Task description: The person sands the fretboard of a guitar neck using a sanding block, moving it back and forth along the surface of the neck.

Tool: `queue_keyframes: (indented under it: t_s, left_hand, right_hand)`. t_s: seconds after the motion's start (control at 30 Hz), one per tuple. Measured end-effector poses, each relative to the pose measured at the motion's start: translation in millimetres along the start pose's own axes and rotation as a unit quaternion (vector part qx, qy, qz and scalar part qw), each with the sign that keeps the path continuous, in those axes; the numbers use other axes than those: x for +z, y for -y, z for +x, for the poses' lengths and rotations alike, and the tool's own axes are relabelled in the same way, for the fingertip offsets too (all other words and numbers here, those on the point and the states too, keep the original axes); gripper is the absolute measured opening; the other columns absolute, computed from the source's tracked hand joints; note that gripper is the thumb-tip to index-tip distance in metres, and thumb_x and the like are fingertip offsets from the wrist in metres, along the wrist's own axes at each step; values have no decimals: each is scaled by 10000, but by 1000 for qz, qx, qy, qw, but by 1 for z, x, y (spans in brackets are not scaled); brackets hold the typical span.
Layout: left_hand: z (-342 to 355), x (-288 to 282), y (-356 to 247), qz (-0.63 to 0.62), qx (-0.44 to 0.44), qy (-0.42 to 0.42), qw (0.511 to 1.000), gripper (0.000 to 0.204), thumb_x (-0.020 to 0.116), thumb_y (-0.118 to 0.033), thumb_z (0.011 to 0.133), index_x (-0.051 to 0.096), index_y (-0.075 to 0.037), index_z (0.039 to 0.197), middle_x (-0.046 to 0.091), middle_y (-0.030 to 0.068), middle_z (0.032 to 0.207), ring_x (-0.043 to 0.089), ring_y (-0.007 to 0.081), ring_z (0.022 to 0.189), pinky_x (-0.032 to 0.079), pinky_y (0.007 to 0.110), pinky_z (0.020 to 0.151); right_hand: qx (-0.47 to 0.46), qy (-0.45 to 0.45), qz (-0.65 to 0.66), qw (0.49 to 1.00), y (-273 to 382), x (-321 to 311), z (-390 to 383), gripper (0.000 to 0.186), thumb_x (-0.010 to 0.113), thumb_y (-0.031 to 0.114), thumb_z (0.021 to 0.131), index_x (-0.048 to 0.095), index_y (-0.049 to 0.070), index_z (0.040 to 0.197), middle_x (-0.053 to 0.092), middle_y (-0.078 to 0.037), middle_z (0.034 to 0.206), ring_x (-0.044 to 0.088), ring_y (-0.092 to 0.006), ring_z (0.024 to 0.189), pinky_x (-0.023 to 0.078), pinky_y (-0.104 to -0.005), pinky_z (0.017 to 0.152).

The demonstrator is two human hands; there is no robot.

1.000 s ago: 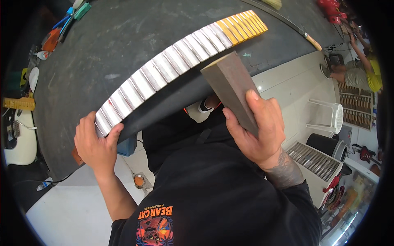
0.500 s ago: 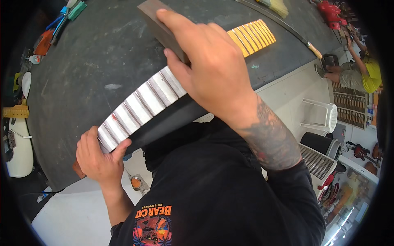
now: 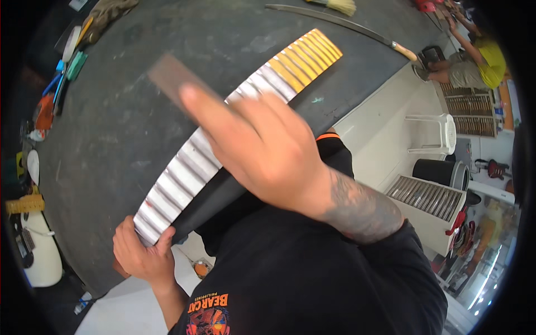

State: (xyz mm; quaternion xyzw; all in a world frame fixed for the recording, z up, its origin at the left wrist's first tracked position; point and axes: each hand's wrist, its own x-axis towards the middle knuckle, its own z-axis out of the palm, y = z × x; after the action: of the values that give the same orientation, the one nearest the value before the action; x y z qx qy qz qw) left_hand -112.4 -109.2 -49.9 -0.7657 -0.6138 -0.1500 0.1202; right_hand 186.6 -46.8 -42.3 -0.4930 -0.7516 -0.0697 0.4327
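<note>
A guitar neck (image 3: 177, 184) lies slantwise along the near edge of the dark table. Strips of tape cover its fretboard between the bare frets, whitish over most of it and yellow at the far right end. At the neck's near left end, my left hand (image 3: 140, 251) grips it, thumb on one side and fingers on the other. My right hand (image 3: 268, 148), blurred by motion, is closed on a flat brown-grey block (image 3: 172, 78) over the middle of the neck. The index finger stretches along the block. The block's underside is hidden.
Beyond the neck lie a long curved file (image 3: 346, 23) with a wooden handle and a brush (image 3: 338, 5). Assorted tools (image 3: 61, 78) and a pale guitar body (image 3: 42, 251) line the left. At right are a white stool (image 3: 432, 134), a slotted box (image 3: 427, 198) and a person (image 3: 486, 61).
My right hand and the block have moved left along the neck, uncovering more of its far part. My left hand keeps its hold. The whole view has shifted a little.
</note>
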Motion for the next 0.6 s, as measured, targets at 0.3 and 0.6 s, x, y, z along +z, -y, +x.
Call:
queue_keyframes:
  t_s: [0.3, 0.6]
  left_hand:
    - [-5, 5, 3, 14, 2, -12, 1000, 909, 530, -845, 892, 656, 18, 1148, 659, 139, 990, 634, 357, 894, 473, 439, 776]
    - [-7, 6, 5, 8, 2, -25, 1000, 891, 529, -823, 920, 650, 25, 1161, 658, 146, 996, 636, 362, 907, 473, 442, 783]
  right_hand:
    - [19, 7, 10, 1000, 7, -6, 7, 572, 738, 94, 825, 664, 63, 1392, 621, -64, 849, 549, -184, 638, 464, -274, 538]
    - [-13, -8, -24, 1000, 15, -47, -50, 558, 733, 117, 851, 669, 97, 1405, 599, -61, 828, 531, -158, 652, 462, -254, 544]
